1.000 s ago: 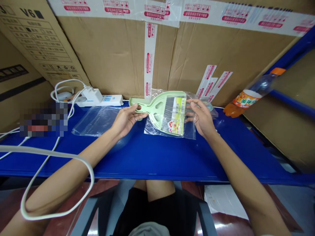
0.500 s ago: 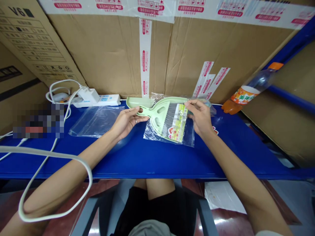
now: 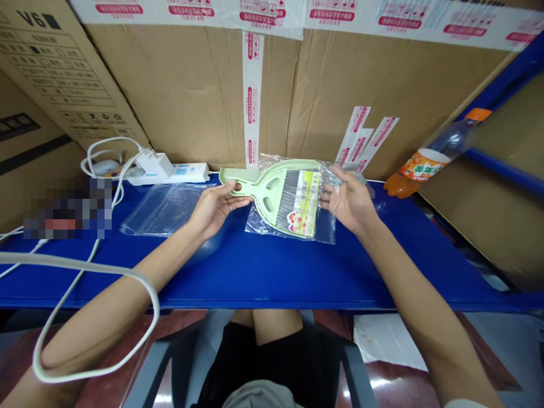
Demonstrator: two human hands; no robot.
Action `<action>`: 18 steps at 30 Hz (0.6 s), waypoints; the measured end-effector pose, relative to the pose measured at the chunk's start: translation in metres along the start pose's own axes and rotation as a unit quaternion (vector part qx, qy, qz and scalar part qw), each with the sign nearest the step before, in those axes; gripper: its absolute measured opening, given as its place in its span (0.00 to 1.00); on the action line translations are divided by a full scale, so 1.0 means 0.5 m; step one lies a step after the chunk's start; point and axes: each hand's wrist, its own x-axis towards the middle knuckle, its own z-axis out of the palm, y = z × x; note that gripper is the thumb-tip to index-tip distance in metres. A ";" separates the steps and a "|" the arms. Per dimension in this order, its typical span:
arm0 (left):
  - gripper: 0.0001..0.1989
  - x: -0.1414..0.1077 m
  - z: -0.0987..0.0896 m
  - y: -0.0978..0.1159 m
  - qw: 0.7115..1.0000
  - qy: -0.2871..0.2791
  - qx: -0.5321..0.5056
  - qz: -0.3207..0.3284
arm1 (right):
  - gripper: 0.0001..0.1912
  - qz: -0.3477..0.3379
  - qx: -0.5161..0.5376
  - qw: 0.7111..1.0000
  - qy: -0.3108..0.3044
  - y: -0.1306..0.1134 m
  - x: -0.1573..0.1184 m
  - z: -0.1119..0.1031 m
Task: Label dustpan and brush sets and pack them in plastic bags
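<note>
A light green dustpan with a matching hand brush, its grey bristles showing, lies tilted just above the blue table. A printed yellow-green label card covers the bristle ends. My left hand grips the handle end, thumb on top and fingers underneath. Clear plastic bag film shows below, behind and right of the wide end; how much of the set it encloses is unclear. At that right end, my right hand has its thumb and fingers around the film. Another green tray-like piece sits behind the handle.
Flat clear plastic bags lie on the blue table at left. Behind them is a white power strip with a plug. A white cable loops over my left forearm. An orange-capped bottle leans at right; cardboard walls the back.
My right hand has shifted right, off the label card's edge and onto the film, with its fingers more spread. The dustpan and brush have risen slightly in view; my left hand keeps its hold.
</note>
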 end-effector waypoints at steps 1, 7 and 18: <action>0.06 0.001 -0.001 0.002 1.000 0.006 -0.002 0.003 | 0.27 0.029 -0.001 0.999 -0.024 -0.002 -0.001 -0.002; 0.08 0.005 -0.003 0.013 1.000 0.016 -0.008 0.015 | 0.29 0.030 -0.041 0.998 -0.025 0.012 0.001 -0.006; 0.08 -0.007 0.011 0.007 0.999 -0.017 0.000 0.039 | 0.32 -0.021 -0.077 0.995 0.057 0.044 0.011 -0.005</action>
